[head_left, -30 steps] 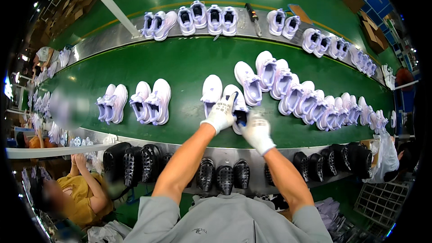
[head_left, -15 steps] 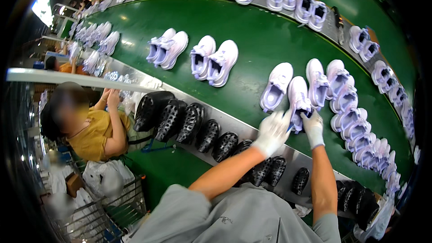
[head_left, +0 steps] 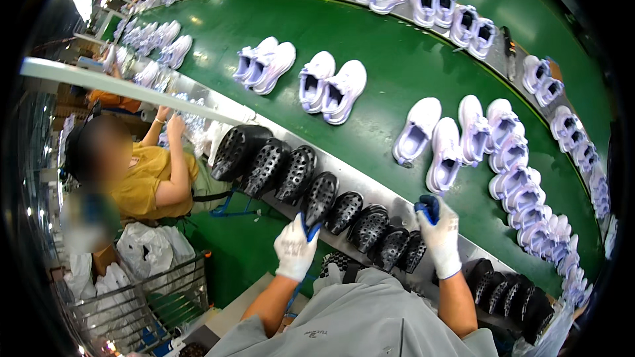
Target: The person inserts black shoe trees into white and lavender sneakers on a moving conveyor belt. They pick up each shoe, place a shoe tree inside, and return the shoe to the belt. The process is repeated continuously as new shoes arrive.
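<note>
My left hand [head_left: 297,246], in a white glove with blue on the fingers, pinches the near end of a black perforated shoe form [head_left: 322,193]. This form is in a row along the metal ledge. My right hand [head_left: 439,235], gloved the same way, is closed above the ledge at the row's right end. Its curled fingers hide whatever they may hold. Beyond it on the green belt lies a white and lilac sneaker [head_left: 444,157], apart from the hand. Another sneaker [head_left: 418,131] rests at its left.
More sneaker pairs [head_left: 333,89] stand on the green belt [head_left: 264,119], with a long line of them [head_left: 519,188] at right. Further black forms [head_left: 509,291] lie right of my right hand. At left are a person in a yellow shirt [head_left: 152,175] and a wire cart [head_left: 145,297] with bags.
Both hands have left the sneaker on the belt and drawn back to the ledge. The left hand has moved left and taken hold of a shoe form; the right has closed.
</note>
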### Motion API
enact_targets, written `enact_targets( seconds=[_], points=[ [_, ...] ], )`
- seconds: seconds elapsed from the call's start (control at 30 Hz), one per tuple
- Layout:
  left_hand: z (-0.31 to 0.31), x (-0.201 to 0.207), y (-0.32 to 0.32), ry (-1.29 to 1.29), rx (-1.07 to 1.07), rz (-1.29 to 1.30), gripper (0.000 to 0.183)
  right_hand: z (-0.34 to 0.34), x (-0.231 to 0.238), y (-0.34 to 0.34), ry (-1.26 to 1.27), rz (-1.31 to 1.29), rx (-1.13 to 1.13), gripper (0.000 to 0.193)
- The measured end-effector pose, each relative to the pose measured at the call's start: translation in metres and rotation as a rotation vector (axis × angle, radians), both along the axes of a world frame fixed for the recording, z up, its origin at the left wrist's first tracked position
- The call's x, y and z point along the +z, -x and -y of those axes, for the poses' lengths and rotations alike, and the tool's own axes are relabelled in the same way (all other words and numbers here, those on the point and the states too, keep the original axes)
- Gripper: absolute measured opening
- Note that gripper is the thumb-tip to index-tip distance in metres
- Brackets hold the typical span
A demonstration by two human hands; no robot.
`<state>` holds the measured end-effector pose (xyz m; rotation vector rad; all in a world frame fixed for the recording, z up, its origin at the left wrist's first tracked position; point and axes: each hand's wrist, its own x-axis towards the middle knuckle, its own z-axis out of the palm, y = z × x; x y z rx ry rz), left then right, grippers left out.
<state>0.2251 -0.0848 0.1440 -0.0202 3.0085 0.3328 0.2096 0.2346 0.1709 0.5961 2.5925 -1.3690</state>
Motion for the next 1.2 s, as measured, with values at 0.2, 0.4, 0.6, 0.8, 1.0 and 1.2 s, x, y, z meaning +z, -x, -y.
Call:
enact_targets(
  seconds=[0.2,0.4,0.6,0.8,1.0,1.2],
  points=[
    [-0.081,0.053,0.019,-0.385,-0.516,-0.015,0.058,0.066,-0.048,-0.046,0.933,0.051,-0.275,0.033],
    [-0.142,0.028,0.11,-1.093,-0.315,0.242,0.05,0.019,-0.001,-0.012,1.488,0.354,-0.386,0.026],
    [-0.174,-0.009,0.153,-1.088,-0.206,0.319,0.027,0.018,0.035,0.007,-0.211,0.164,0.116,0.052],
    [-0.194,-0.044,0.23,-0.444,-0.577,-0.058,0.074,-0.003,0.013,0.05,-0.153,0.333,-0.019,0.054],
    [-0.214,-0.041,0.274,-0.134,-1.069,0.12,0.052,-0.023,-0.012,0.113,-0.466,0.348,-0.009,0.051],
    [-0.208,-0.091,0.264,-0.316,-0.985,0.06,0.043,0.018,-0.06,0.151,-0.693,0.413,0.134,0.034]
  ],
)
